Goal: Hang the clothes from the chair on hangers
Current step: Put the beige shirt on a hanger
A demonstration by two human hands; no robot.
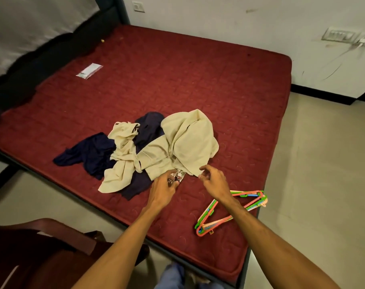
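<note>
Near edge of mattress (pixel 177 80) runs diagonally, lower right to left. The pile and both hands sit close to it, and the far two-thirds is open. Right-hand corner of the bed meets bare tiled floor (pixel 323 184), a wide clear strip running to the wall. Dark wooden chair (pixel 42 247) at lower left, just off the bed's near edge, with a narrow gap of floor between. Mattress is maroon, quilted and uncovered, on a dark frame, with a dark headboard (pixel 52 51) along the left. Small clear plastic packet (pixel 89 70) lies alone on the far left part. White wall behind, scuffed, with a switch plate (pixel 338 36) and a plugged cable at right. Clothes lie in a loose heap on the near half of the mattress: a cream shirt (pixel 188 142) bunched on top at right, a second cream garment (pixel 123 155) twisted across the middle, and a navy garment (pixel 90 153) spread beneath and out to the left. A small patterned cloth (pixel 178 176) pokes out at the heap's near edge. Left hand (pixel 165 188) has its fingers curled round that patterned piece. Right hand (pixel 213 180) is half-curled at the cream shirt's near hem, index finger touching it; can't tell whether it has cloth pinched. Hangers (pixel 206 213), a stack of pink, green and blue plastic, lie flat near the right corner, just beside the right forearm and apart from the heap.
</note>
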